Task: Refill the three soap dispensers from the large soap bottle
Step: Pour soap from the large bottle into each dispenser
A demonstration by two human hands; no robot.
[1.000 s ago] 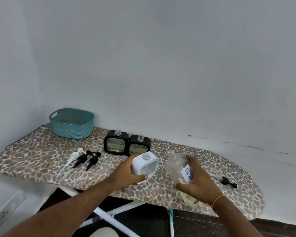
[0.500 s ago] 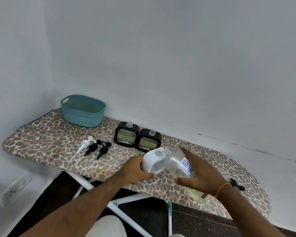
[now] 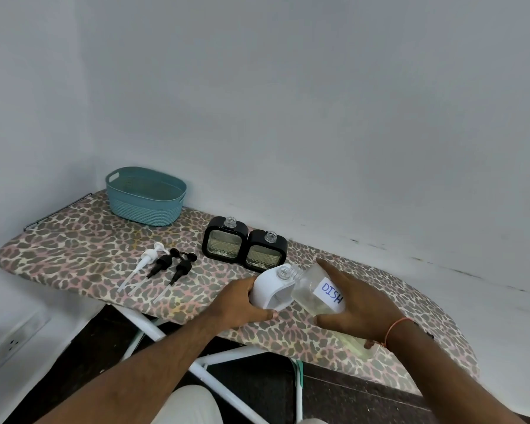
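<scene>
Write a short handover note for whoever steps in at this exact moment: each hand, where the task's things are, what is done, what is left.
Left hand grips the white dispenser, tilted on the ironing board.
Right hand holds the clear DISH bottle tipped, neck at the dispenser's mouth.
Two black dispensers stand uncapped behind.
Three pumps lie left.
Done: pumps off.
Left: fill the white dispenser; the black ones' levels are unclear; refit pumps.

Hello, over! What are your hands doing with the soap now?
Left hand grips white dispenser, tilted on the board. Right hand grips soap bottle, tipped, its neck at dispenser mouth. Black dispensers open, waiting. Nothing in the way.
</scene>
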